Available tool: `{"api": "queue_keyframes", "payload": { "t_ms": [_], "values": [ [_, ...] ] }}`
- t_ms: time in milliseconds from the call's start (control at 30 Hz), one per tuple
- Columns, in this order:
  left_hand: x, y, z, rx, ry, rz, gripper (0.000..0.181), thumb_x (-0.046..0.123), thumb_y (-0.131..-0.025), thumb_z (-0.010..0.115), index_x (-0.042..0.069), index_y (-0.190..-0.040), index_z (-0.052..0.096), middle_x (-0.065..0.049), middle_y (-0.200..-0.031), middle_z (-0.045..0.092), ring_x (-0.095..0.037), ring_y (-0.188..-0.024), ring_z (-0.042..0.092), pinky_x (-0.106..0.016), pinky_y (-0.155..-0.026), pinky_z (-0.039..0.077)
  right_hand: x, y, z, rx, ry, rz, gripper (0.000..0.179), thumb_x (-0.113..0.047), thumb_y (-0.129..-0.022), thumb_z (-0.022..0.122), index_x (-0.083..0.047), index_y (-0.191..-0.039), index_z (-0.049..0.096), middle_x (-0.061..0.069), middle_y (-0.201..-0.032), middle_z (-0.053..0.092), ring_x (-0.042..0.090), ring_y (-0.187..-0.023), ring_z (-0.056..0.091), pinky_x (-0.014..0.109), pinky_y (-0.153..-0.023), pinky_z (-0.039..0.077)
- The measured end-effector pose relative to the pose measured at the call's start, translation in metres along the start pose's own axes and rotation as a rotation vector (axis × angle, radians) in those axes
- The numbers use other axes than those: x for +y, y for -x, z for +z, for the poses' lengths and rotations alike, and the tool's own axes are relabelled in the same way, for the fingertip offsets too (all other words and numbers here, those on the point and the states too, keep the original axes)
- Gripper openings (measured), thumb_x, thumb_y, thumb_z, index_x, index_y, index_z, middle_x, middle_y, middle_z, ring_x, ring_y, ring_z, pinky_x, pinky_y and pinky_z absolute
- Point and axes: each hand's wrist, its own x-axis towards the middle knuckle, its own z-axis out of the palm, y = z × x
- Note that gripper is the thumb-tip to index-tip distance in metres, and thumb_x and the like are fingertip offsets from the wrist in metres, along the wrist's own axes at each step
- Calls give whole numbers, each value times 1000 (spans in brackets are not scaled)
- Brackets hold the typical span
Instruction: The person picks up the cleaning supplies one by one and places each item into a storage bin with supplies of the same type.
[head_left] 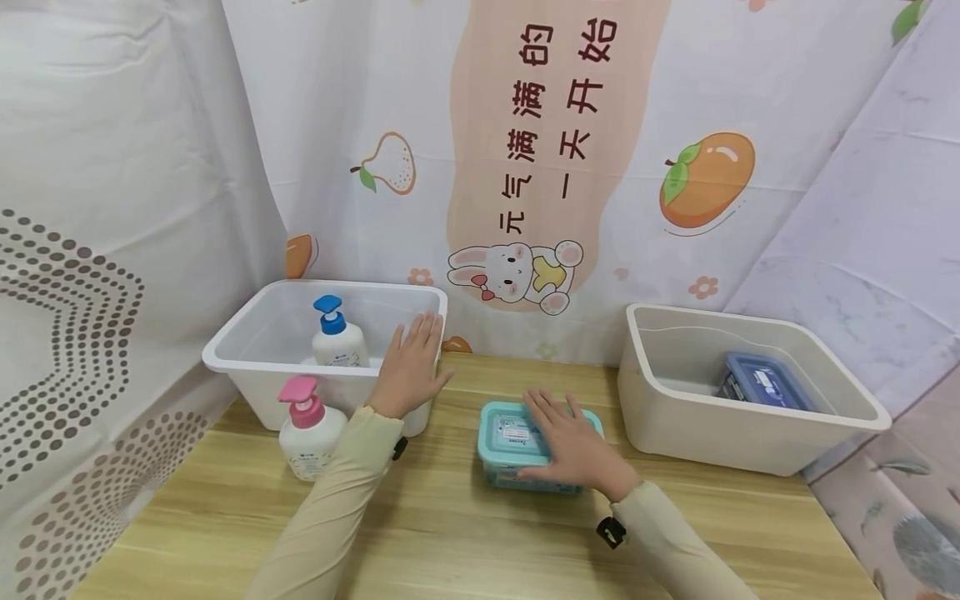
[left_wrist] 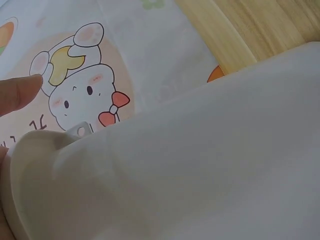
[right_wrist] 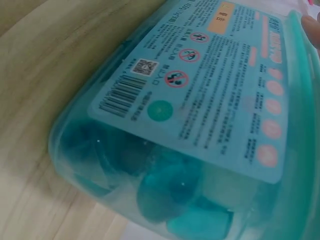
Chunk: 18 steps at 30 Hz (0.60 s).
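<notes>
My left hand (head_left: pixel 408 367) reaches over the right end of a white bin (head_left: pixel 258 367), fingers straight near its rim and thumb spread to the right. In the left wrist view, the bin's wall (left_wrist: pixel 200 150) fills the lower part. My right hand (head_left: pixel 573 446) lies over a box of laundry pods (head_left: pixel 498 433) with a teal lid, fingers extended across the top. Teal pods (right_wrist: pixel 170 190) show through the box's clear side, below a printed label (right_wrist: pixel 210 90). Just left of my left forearm, a pump bottle with a pink top (head_left: pixel 311 442) stands outside the bin.
Inside the left bin stands a pump bottle with a blue top (head_left: pixel 340 342). A second white bin (head_left: pixel 720 429) at the right holds a dark blue lidded box (head_left: pixel 765 379). All stand on a wood-grain table (head_left: pixel 450 542), with printed curtains (head_left: pixel 420 67) behind and at the sides.
</notes>
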Motion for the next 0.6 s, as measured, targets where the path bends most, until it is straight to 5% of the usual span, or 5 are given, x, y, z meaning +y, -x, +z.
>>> {"api": "queue_keyframes", "payload": {
  "t_ms": [233,600],
  "values": [
    [1,1,3,-31,-4,3,81,38,-88,62,0,-148,23,-17,-154,27,-32,-143,25,-52,-117,19,1,-1,5,-64,-52,53,110,-75,-73,56,-4,-149,20,14,-154,29,34,-138,36,62,-110,25],
    [1,-7,-1,-114,8,-18,84,40,-90,58,-3,-149,15,-19,-155,21,-33,-145,20,-51,-118,18,0,-2,6,-54,-50,56,109,-74,-72,57,-3,-148,24,14,-152,32,33,-136,37,61,-109,27]
  ]
}}
